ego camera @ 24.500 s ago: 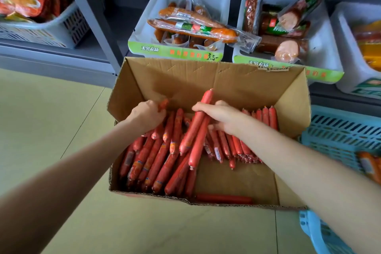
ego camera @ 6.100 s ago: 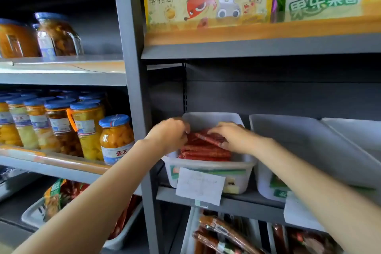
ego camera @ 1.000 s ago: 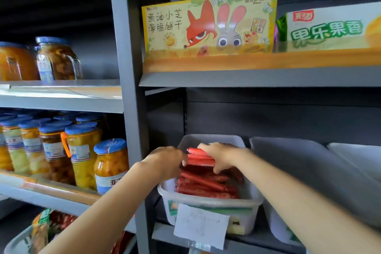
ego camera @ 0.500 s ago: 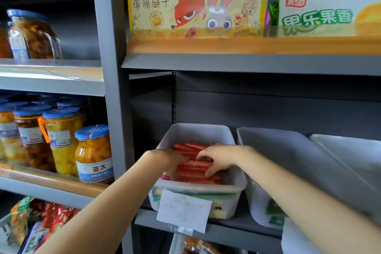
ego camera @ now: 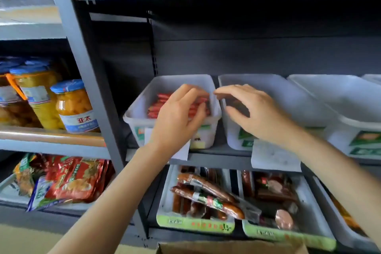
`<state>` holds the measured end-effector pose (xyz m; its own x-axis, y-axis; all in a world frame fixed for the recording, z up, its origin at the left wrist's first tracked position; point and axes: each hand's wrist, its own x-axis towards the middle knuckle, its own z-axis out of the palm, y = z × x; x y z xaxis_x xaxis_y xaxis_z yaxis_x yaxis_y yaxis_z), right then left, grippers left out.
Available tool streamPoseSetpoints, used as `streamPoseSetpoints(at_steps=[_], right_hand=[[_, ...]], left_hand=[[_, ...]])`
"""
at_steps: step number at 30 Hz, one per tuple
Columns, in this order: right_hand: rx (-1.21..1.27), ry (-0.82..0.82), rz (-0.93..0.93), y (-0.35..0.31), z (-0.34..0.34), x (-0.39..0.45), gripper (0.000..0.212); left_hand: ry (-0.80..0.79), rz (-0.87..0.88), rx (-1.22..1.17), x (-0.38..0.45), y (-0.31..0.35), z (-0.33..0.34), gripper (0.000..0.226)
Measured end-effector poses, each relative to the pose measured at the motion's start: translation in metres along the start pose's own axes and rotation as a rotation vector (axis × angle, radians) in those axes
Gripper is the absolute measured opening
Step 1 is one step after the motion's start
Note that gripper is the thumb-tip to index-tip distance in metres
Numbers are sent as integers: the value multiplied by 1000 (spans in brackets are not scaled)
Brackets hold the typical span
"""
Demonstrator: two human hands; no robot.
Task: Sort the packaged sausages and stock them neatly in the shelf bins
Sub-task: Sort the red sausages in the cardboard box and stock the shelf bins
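Both your hands have lifted off the red sausages since half a second ago. Your left hand [ego camera: 177, 113] hovers over the white bin [ego camera: 136, 109] in the middle of the frame, fingers loose, holding nothing. Your right hand [ego camera: 253, 113] is spread wide and empty too. The sausages [ego camera: 158, 106] lie flat in that bin, long side running left to right. Pat them level, ends lined up.
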<state>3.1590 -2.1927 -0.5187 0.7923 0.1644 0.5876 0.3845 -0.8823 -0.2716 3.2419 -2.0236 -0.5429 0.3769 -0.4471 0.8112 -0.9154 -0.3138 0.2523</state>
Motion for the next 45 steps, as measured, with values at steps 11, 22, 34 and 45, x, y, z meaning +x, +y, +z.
streamPoseSetpoints(at_steps=[11,22,34,45], right_hand=[[-3,-383,562,71,140,-301,39],[-335,-843,1134,82,285,-425,111],[-243,-879,937,60,310,-406,67],[43,-267,608,22,160,-275,85]], left_hand=[[-668,-233,-199,-244,52,158,32],[-1235,-640,211,-367,48,222,46],[-1220,-671,296,-374,35,205,44],[-210,-733,-445,-238,61,140,14]])
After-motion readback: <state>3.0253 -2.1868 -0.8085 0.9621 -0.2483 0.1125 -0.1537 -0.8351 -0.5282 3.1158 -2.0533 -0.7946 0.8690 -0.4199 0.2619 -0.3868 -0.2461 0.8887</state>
